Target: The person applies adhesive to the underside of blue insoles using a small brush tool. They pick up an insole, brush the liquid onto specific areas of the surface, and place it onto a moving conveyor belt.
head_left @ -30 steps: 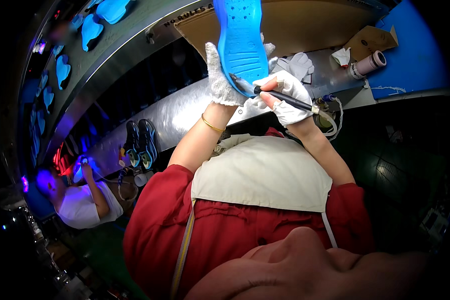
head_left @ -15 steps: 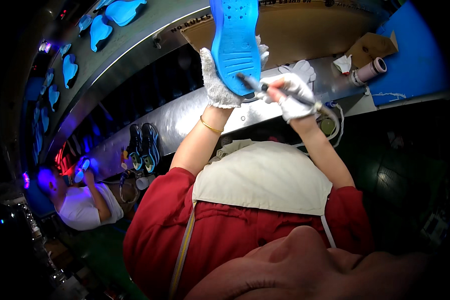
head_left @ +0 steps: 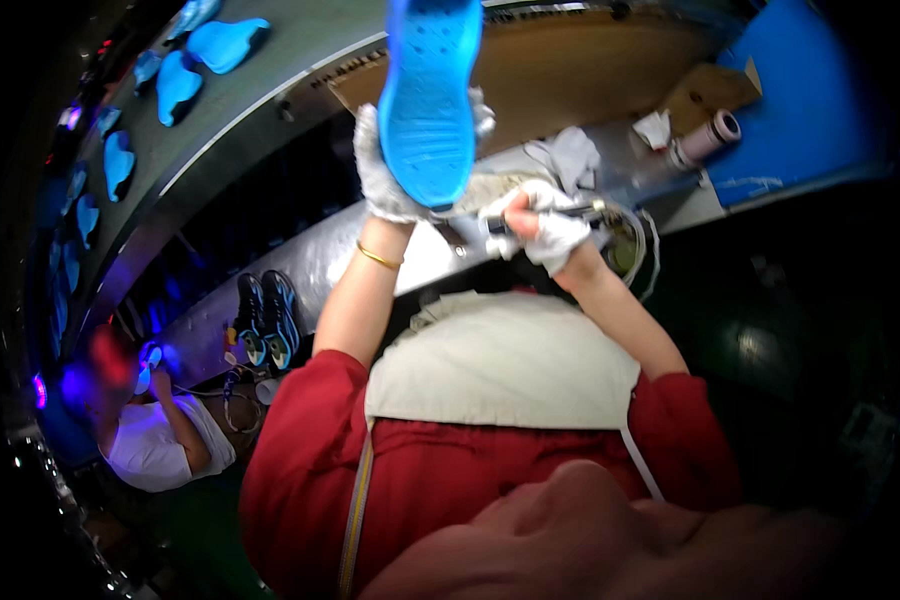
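A bright blue shoe sole [head_left: 428, 110] stands raised in front of me, its ridged, holed face toward me. My left hand [head_left: 378, 175], in a white knit glove, wraps round its lower part; fingers show along the right edge. Lower right of the sole, my right hand [head_left: 552, 228] is closed round a slim brush-like tool [head_left: 574, 211] with a pale hose [head_left: 638, 228] trailing from it. That glove leaves some fingertips bare. The tool's tip is blurred, near the sole's lower end.
Several blue soles lie on the conveyor [head_left: 220, 110] at upper left. A metal ledge [head_left: 330, 250] holds dark shoes [head_left: 267, 315], a white glove [head_left: 573, 158] and a pink flask [head_left: 708, 138]. Cardboard [head_left: 570, 80] lines the back. Another person [head_left: 165, 435] sits at left, holding a sole.
The tool's tip has come off the sole's ridged lower face, and my right hand has dropped slightly. The whole view has shifted, with the sole now further left in it.
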`<state>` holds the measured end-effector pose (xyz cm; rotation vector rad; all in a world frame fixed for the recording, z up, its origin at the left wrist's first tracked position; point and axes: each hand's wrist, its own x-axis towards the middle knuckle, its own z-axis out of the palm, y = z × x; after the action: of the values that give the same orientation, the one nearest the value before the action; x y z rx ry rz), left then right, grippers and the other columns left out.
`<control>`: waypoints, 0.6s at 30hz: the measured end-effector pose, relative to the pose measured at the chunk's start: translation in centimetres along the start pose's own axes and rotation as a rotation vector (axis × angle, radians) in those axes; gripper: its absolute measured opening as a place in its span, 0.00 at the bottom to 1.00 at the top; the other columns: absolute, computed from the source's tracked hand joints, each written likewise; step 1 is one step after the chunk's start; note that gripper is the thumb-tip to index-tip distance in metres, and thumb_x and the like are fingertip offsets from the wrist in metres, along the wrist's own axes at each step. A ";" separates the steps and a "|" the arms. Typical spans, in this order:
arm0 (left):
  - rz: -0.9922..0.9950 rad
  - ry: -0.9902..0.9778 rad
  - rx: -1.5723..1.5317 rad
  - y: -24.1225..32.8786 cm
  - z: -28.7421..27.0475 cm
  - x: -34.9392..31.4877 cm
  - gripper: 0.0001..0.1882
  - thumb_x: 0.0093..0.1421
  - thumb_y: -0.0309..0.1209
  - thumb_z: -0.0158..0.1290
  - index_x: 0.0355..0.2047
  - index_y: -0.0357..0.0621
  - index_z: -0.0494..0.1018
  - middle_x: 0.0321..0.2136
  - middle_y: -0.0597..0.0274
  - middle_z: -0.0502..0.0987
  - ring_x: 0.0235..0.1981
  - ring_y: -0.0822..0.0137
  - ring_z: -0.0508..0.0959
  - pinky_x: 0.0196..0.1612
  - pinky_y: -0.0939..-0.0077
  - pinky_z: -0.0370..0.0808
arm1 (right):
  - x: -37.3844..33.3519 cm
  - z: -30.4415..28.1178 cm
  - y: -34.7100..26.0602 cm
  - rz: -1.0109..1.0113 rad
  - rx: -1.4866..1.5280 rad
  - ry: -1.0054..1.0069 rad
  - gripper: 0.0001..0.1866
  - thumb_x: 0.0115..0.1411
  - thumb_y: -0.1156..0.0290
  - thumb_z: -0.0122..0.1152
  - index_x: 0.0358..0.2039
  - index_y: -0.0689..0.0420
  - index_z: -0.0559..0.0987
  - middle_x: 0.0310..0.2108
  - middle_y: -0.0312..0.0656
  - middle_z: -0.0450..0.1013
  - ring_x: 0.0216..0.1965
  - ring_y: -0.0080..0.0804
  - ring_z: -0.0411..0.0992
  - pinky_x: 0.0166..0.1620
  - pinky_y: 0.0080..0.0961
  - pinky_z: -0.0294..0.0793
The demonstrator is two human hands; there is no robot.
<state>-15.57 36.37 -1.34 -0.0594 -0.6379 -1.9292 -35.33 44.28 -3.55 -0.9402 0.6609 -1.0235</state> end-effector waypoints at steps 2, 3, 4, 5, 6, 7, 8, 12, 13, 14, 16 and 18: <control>-0.063 -0.139 -0.160 0.6 0.7 -0.2 0.52 0.57 0.67 0.46 0.68 0.38 0.54 0.63 0.36 0.62 0.62 0.38 0.67 0.65 0.45 0.65 | -0.2 0.0 -0.6 -0.177 0.039 -0.029 0.06 0.60 0.78 0.61 0.37 0.60 0.75 0.39 0.42 0.76 0.37 0.25 0.75 0.43 0.23 0.75; -0.010 0.066 -0.003 0.6 1.1 -0.1 0.51 0.58 0.67 0.44 0.68 0.38 0.54 0.63 0.35 0.62 0.61 0.37 0.68 0.65 0.45 0.65 | 0.4 0.1 -1.3 -0.302 -0.019 -0.003 0.05 0.61 0.80 0.60 0.37 0.60 0.74 0.40 0.42 0.75 0.38 0.24 0.75 0.45 0.23 0.75; -0.033 0.108 0.151 0.8 1.0 0.8 0.51 0.58 0.68 0.43 0.68 0.38 0.54 0.62 0.35 0.63 0.60 0.37 0.68 0.65 0.44 0.65 | 1.1 0.0 -2.1 -0.392 -0.223 0.016 0.07 0.60 0.85 0.59 0.37 0.60 0.74 0.42 0.41 0.74 0.40 0.25 0.76 0.47 0.24 0.75; -0.061 0.103 0.141 0.8 0.9 1.2 0.51 0.58 0.68 0.43 0.68 0.38 0.54 0.61 0.34 0.64 0.60 0.36 0.69 0.65 0.44 0.65 | 2.1 0.2 -2.6 -0.475 -0.324 -0.019 0.09 0.57 0.87 0.62 0.35 0.59 0.75 0.42 0.42 0.75 0.39 0.27 0.76 0.45 0.24 0.76; -0.107 0.065 0.172 1.2 0.7 1.7 0.51 0.59 0.68 0.43 0.68 0.38 0.55 0.60 0.34 0.65 0.59 0.36 0.70 0.63 0.44 0.67 | 2.7 0.4 -3.1 -0.640 -0.528 -0.017 0.09 0.56 0.87 0.62 0.35 0.60 0.76 0.40 0.42 0.76 0.38 0.27 0.76 0.44 0.22 0.75; -0.137 0.085 0.173 1.3 0.3 2.0 0.51 0.59 0.68 0.43 0.68 0.38 0.55 0.60 0.35 0.65 0.59 0.36 0.70 0.62 0.44 0.68 | 3.3 0.6 -3.2 -0.733 -0.780 -0.015 0.09 0.56 0.86 0.62 0.36 0.60 0.76 0.38 0.42 0.76 0.37 0.27 0.76 0.43 0.19 0.75; -0.167 0.080 0.158 1.6 0.1 2.3 0.50 0.59 0.67 0.42 0.68 0.37 0.55 0.60 0.35 0.66 0.58 0.36 0.71 0.61 0.44 0.69 | 3.5 0.7 -3.6 -0.836 -0.859 -0.068 0.10 0.51 0.87 0.65 0.34 0.61 0.77 0.37 0.44 0.76 0.36 0.31 0.77 0.42 0.20 0.75; -0.271 0.154 0.130 2.6 -0.9 2.0 0.49 0.61 0.65 0.43 0.67 0.33 0.55 0.59 0.32 0.66 0.56 0.37 0.73 0.57 0.46 0.75 | 3.1 1.3 -3.3 -0.690 -0.860 -0.166 0.09 0.50 0.85 0.67 0.31 0.60 0.78 0.37 0.45 0.78 0.37 0.32 0.77 0.42 0.24 0.76; -0.293 0.158 0.123 2.7 -1.0 1.9 0.49 0.61 0.65 0.44 0.66 0.32 0.55 0.59 0.31 0.66 0.55 0.37 0.74 0.56 0.47 0.75 | 2.8 1.2 -3.4 -0.620 -0.834 -0.179 0.09 0.50 0.85 0.67 0.31 0.61 0.79 0.37 0.44 0.78 0.37 0.32 0.77 0.42 0.24 0.77; -0.291 0.200 0.195 2.8 -1.0 1.8 0.45 0.63 0.60 0.45 0.65 0.31 0.57 0.56 0.32 0.69 0.53 0.39 0.76 0.55 0.48 0.77 | 2.7 1.0 -3.6 -0.511 -0.833 -0.199 0.08 0.50 0.85 0.68 0.31 0.61 0.79 0.37 0.44 0.78 0.37 0.31 0.77 0.42 0.25 0.77; -0.252 0.376 0.339 2.8 -0.7 1.6 0.36 0.64 0.54 0.49 0.58 0.32 0.66 0.49 0.38 0.76 0.45 0.48 0.81 0.47 0.55 0.82 | 2.7 0.3 -4.5 -0.195 -0.470 -0.279 0.08 0.51 0.82 0.69 0.32 0.60 0.80 0.38 0.41 0.78 0.39 0.28 0.76 0.45 0.25 0.77; -0.273 0.470 0.331 2.5 -0.2 1.5 0.31 0.64 0.52 0.53 0.52 0.35 0.72 0.43 0.43 0.79 0.37 0.56 0.83 0.40 0.64 0.84 | 2.7 -0.3 -5.5 0.040 -0.397 -0.304 0.08 0.52 0.81 0.69 0.33 0.59 0.80 0.40 0.41 0.78 0.43 0.28 0.75 0.50 0.26 0.76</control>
<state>-14.03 34.27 -0.02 0.7009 -0.6562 -1.9694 -36.75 40.51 1.11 -1.3910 0.6335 -0.7029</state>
